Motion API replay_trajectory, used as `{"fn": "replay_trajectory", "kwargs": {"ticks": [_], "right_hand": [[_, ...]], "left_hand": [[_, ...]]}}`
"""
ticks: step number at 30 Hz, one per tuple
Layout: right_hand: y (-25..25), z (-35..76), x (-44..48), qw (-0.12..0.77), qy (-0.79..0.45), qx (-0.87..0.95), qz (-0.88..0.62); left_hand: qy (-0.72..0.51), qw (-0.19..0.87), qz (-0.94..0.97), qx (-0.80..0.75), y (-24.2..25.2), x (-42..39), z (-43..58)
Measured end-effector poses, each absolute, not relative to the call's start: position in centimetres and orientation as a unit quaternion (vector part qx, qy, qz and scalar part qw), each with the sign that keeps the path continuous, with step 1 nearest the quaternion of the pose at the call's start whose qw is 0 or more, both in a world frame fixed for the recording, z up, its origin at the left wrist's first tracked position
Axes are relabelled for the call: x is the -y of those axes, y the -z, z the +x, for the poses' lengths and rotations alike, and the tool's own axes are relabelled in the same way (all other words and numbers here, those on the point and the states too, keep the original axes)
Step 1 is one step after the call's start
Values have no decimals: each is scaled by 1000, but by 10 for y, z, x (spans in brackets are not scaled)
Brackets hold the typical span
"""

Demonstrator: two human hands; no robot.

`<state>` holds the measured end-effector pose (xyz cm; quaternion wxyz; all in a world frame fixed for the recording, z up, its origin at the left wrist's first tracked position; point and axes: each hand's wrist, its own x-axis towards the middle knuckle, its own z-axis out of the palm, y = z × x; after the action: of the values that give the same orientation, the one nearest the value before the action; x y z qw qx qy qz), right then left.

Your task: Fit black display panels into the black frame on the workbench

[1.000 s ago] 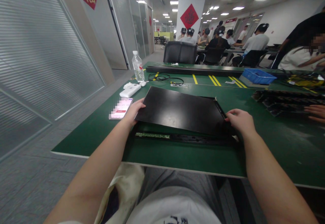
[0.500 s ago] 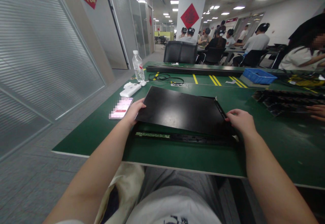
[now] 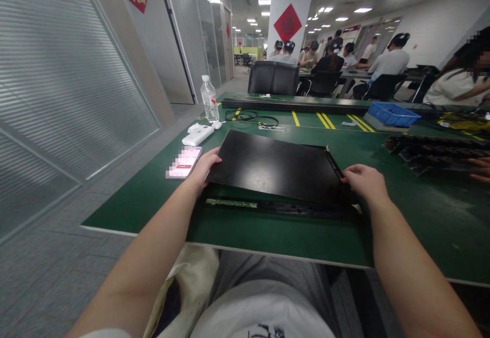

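Observation:
A flat black display panel (image 3: 273, 167) is tilted over the green table, its left side raised. My left hand (image 3: 209, 167) is closed on its left edge, thumb on top and fingers hidden beneath. At the right end, my right hand (image 3: 363, 179) pinches the edge where the panel meets a thin black frame (image 3: 334, 162). Partly under the panel, the frame's near strip (image 3: 302, 209) lies along the table, with a green circuit board (image 3: 231, 203) showing at its left part.
On the left are a phone (image 3: 186, 162), a white power bank (image 3: 198, 135) and a water bottle (image 3: 209, 99). Black cables (image 3: 245, 117) and a blue bin (image 3: 393, 114) stand farther back. Black strips (image 3: 440, 154) lie at right, near another person's hand (image 3: 481, 168).
Both hands keep their hold on the panel, which stays tilted in the same way. The whole view has shifted very slightly.

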<state>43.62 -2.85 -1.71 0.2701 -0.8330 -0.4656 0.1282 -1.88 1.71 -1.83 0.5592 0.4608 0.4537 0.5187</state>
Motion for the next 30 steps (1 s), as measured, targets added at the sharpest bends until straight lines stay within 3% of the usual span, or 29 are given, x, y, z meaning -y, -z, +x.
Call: {"fn": "replay_trajectory", "kwargs": {"ticks": [30], "right_hand": [[22, 442, 27, 285, -129, 466, -828]], "left_hand": [[-544, 508, 432, -510, 20, -18, -19]]}}
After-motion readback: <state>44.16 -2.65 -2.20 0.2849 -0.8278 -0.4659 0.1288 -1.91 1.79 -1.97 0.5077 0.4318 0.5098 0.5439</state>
